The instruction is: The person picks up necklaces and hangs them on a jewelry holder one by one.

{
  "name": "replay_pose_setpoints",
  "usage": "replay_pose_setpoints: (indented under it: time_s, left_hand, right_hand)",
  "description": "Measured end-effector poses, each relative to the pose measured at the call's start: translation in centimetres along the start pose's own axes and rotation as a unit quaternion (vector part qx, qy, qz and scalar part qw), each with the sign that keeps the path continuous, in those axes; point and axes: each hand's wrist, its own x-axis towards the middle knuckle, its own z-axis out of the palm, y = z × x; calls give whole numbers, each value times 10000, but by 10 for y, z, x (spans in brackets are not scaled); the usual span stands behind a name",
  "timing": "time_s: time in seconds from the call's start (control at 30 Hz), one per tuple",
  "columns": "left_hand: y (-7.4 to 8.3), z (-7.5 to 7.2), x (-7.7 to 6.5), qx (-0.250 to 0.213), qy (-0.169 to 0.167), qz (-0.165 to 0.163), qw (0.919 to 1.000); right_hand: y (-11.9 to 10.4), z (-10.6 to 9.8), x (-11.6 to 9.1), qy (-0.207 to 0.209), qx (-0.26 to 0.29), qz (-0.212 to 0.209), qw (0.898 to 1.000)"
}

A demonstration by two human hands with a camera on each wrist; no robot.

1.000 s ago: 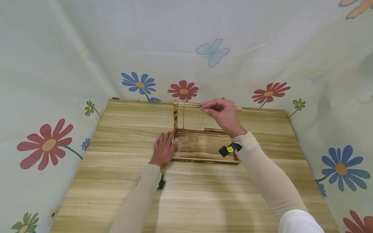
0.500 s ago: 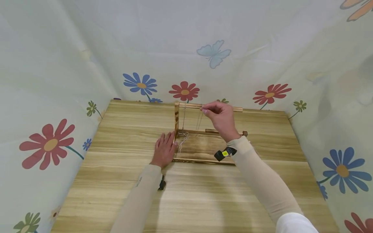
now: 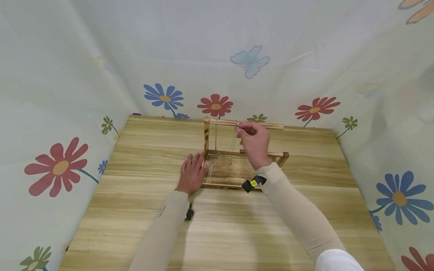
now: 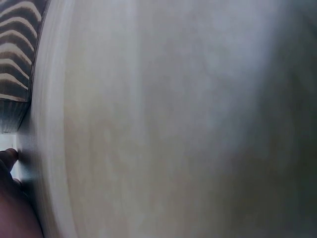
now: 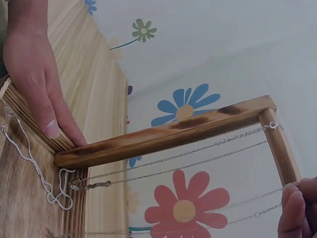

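A wooden jewelry stand [image 3: 206,135] has one upright post, a bar [image 3: 220,122] and a shallow tray [image 3: 237,187]. My left hand [image 3: 191,175] lies with straight fingers along the tray's left side, by the post's foot. At the bar, my right hand [image 3: 255,145] pinches a thin silver necklace [image 5: 257,214] between thumb and forefinger; its strands hang below the fingertips. Another necklace [image 5: 198,159] loops over the bar close to the post and hangs down. In the tray's left corner lies a loose silver chain [image 5: 37,171]. The left wrist view shows mostly blurred tabletop.
The stand is on a wood-grain table [image 3: 217,233]. Behind the table and on both sides hangs a pale sheet [image 3: 203,45] printed with flowers and a butterfly. A wooden rod [image 3: 276,154] with a block end runs along the tray's back edge.
My right wrist and forearm have swung down and left, while its fingertips stay near the same spot on the bar. The left hand has kept its place.
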Motion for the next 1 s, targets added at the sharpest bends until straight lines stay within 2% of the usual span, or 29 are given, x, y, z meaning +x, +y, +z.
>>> replay_pose_setpoints:
  time_s: [0.2,0.47,0.8,1.0]
  left_hand:
    - [0,0,-1,22,-4,0,10000]
    - [-3,2,0,-7,49,61,10000]
    - [-1,1,2,-68,102,104,9999]
    - [-2,1,0,-101,99,102,9998]
  right_hand:
    - [1,8,-1,394,163,13,9991]
    - [4,15,-2,641,269,140,9975]
    - [8,12,-6,923,-378,-250,9947]
    - [9,12,-9,867,-578,-482,9934]
